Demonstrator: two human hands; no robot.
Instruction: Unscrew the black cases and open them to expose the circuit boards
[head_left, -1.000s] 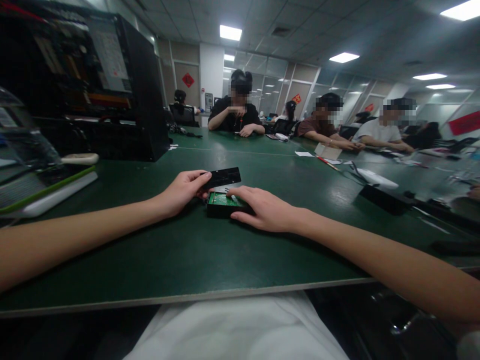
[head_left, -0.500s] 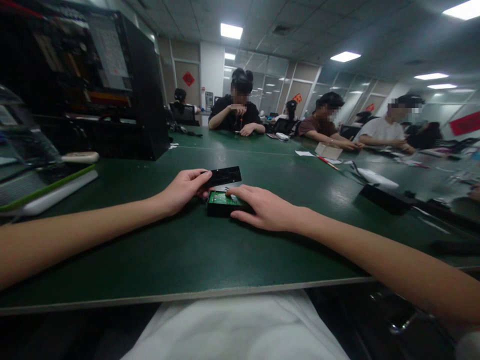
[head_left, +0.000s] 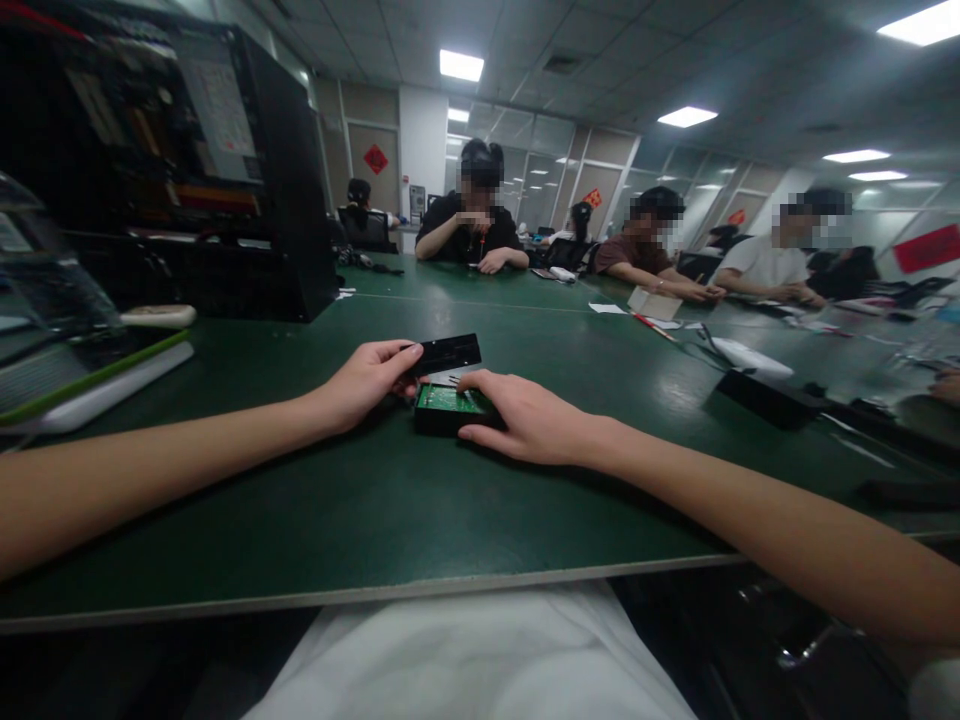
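Note:
Between thumb and fingers, my left hand (head_left: 371, 378) pinches a flat black cover (head_left: 451, 353), tilted above the far side of a small black case (head_left: 439, 423). A green circuit board (head_left: 446, 398) shows inside the uncovered case, which rests on the table. My right hand (head_left: 529, 420) grips the case at its right end, thumb along the near side and fingers over the far side. Thin prongs or leads stick up near the right fingertips, too small to name. The right part of the case is hidden under that hand.
The green table (head_left: 375, 510) ends at a pale front edge. An open computer tower (head_left: 281, 180) stands at the left, near a green-rimmed tray (head_left: 97, 370). A black box (head_left: 769, 398) and a white object (head_left: 750, 357) lie at the right. Several people sit across the table.
Almost nothing differs. Both hands keep their hold on the cover and the case, and the view has shifted very slightly.

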